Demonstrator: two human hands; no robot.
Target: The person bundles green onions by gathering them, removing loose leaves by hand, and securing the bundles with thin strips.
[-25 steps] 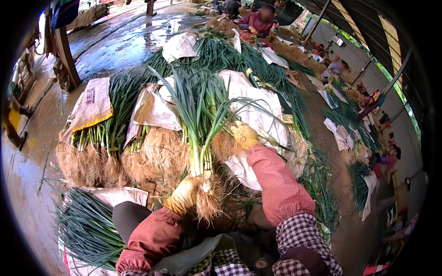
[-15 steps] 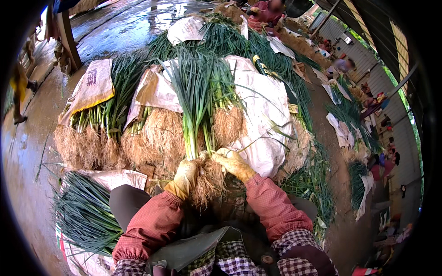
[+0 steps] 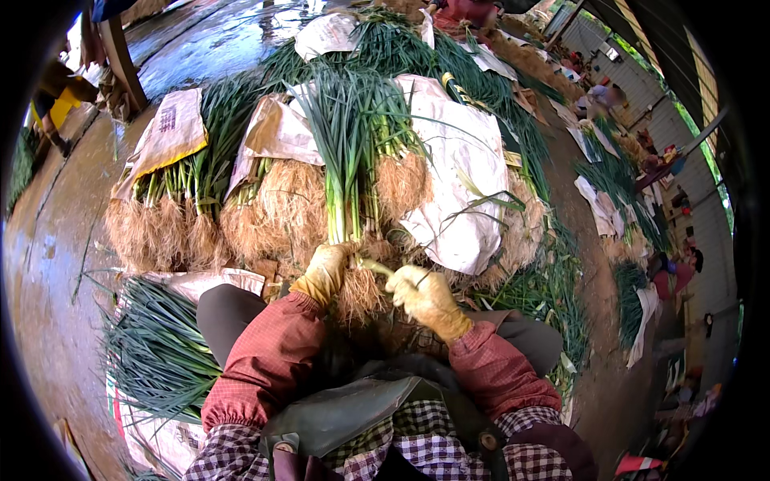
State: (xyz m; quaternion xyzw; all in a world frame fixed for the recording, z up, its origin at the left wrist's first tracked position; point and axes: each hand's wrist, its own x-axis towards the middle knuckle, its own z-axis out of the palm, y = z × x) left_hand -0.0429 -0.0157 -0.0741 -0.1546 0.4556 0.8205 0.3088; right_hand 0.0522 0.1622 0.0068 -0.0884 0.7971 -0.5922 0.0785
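My left hand [image 3: 325, 271], in a yellow glove, grips a bunch of green onions [image 3: 350, 152] just above its brown roots [image 3: 358, 293]. The bunch stands upright, with its leaves pointing away from me. My right hand [image 3: 425, 295], also gloved in yellow, sits to the right of the roots and pinches a single pale stalk [image 3: 374, 265] at the base of the bunch. Both sleeves are red checked cloth.
Tied bundles of green onions [image 3: 196, 192] with hairy roots lie in front, wrapped in white and tan sacks [image 3: 461, 184]. Loose green leaves [image 3: 156, 353] lie on a sack at my left. The wet concrete floor [image 3: 48, 264] runs along the left. Other people work at far right.
My right hand has come back from the sacks to the base of the bunch and closed on a stalk. My left hand has kept its grip on the bunch.
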